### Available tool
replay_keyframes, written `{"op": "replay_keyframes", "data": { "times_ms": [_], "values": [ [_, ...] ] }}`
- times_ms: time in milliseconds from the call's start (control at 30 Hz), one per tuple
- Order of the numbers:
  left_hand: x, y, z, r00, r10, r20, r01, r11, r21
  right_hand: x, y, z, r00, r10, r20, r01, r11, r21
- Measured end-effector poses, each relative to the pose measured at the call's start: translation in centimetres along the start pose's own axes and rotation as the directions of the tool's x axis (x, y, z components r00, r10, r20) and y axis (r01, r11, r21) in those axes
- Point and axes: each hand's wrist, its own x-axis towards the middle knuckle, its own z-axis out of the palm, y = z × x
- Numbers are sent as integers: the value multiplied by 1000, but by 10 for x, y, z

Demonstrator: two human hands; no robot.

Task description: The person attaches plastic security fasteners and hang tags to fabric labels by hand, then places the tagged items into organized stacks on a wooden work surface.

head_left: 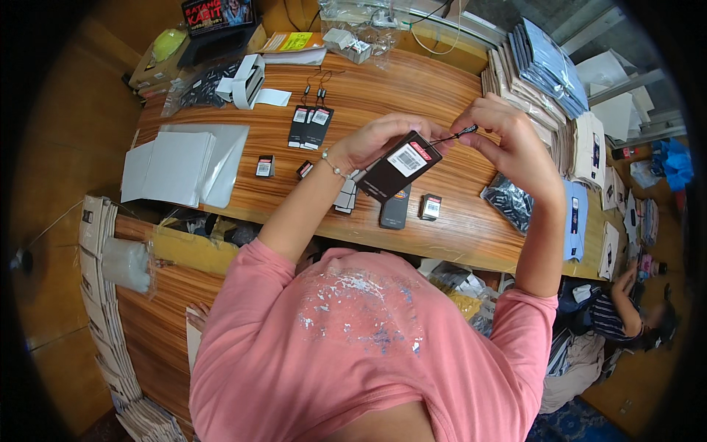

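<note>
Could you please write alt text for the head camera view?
A person's left hand holds a black tag with a white label above a wooden table, while the right hand pinches a black cord. Folded garments are stacked at the right.

Soft, moderate light is falling on the right hand [509,136], while fisheye distortion (blackening the corners) is curving the table [434,82] around it.

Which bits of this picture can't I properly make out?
All in the head view:
- Left hand: some of its fingers, behind the held black tag.
- Held black tag: its back, turned away; its lower print, too small.
- Dark tag on the table: its upper end, covered by the held tag.
- Lower-left stack: cut off by the lower edge.
</note>
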Motion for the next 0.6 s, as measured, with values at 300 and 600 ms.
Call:
{"op": "replay_keyframes", "data": {
  "times_ms": [300, 600],
  "values": [
    [6, -2, 15, 994, 14, 104, -30, 988, 155, -8, -1, -5, 999, 10, -51, -8, 999, 39],
    [0, 14, 31, 977, 77, -200, 118, 585, 802, -16, -1, -10, 990, 110, -90, -107, 993, 39]
  ]
}}
